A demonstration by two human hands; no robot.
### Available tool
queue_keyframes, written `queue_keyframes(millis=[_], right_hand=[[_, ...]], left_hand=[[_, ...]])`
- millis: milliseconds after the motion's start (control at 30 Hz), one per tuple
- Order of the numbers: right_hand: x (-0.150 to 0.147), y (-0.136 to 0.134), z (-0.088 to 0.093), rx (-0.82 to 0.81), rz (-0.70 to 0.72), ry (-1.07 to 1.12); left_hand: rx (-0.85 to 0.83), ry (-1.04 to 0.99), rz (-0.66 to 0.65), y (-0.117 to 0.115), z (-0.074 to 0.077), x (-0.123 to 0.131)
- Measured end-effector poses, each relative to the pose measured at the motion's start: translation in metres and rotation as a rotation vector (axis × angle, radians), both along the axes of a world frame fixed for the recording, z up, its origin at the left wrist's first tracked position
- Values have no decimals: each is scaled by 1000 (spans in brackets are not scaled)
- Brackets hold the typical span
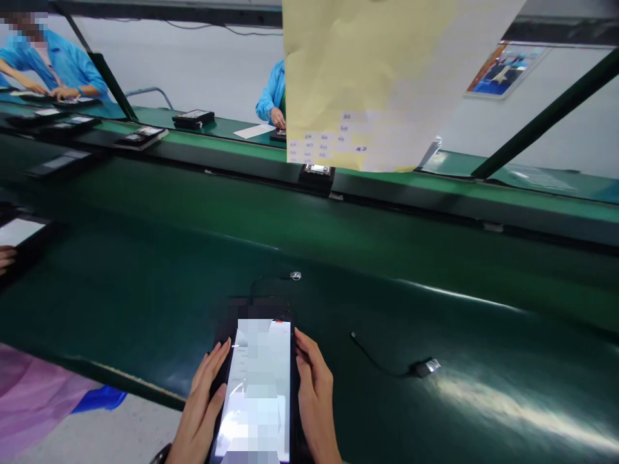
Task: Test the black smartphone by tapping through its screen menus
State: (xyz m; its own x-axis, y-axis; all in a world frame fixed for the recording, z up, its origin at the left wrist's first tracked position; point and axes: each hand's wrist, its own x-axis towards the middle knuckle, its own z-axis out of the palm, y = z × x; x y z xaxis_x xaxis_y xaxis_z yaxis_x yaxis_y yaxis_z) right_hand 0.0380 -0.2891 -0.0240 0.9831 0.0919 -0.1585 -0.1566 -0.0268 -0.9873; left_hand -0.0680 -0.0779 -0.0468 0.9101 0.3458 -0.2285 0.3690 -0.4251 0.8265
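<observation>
A dark tablet point(258, 393) with a lit screen lies lengthwise at the near edge of the green conveyor belt point(145, 270). My left hand point(206, 403) rests along its left side, fingers stretched out against the frame. Along the right side lies my right hand point(314, 393), fingers extended and touching the edge. Neither hand lifts the tablet. A thin black cable point(271, 280) runs from the tablet's far end to a small plug on the belt.
A loose black cable with a connector point(425, 367) lies right of the tablet. A yellow paper sheet point(367, 84) hangs overhead. Several devices point(193, 118) sit on the far line, where people in blue point(62, 61) work. Another tablet point(17, 232) lies at the left edge.
</observation>
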Motion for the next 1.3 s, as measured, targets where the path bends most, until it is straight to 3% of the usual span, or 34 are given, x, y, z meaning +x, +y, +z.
queue_keyframes(millis=[267, 633, 767, 1033, 1133, 1300], right_hand=[[1, -4, 6, 87, 80, 28], [2, -12, -9, 134, 202, 10], [-4, -15, -4, 100, 226, 19], [-28, -17, 33, -171, 546, 26], [-29, -12, 35, -260, 570, 7], [-28, -13, 29, -255, 572, -70]], left_hand=[[14, -43, -14, -7, 8, 2], [2, -84, -22, -15, 19, 4], [-11, -98, -39, -13, 16, 3], [-28, -116, -38, -14, 21, 4], [-39, -123, -51, -16, 23, 5], [-47, -112, -51, -16, 24, 5]])
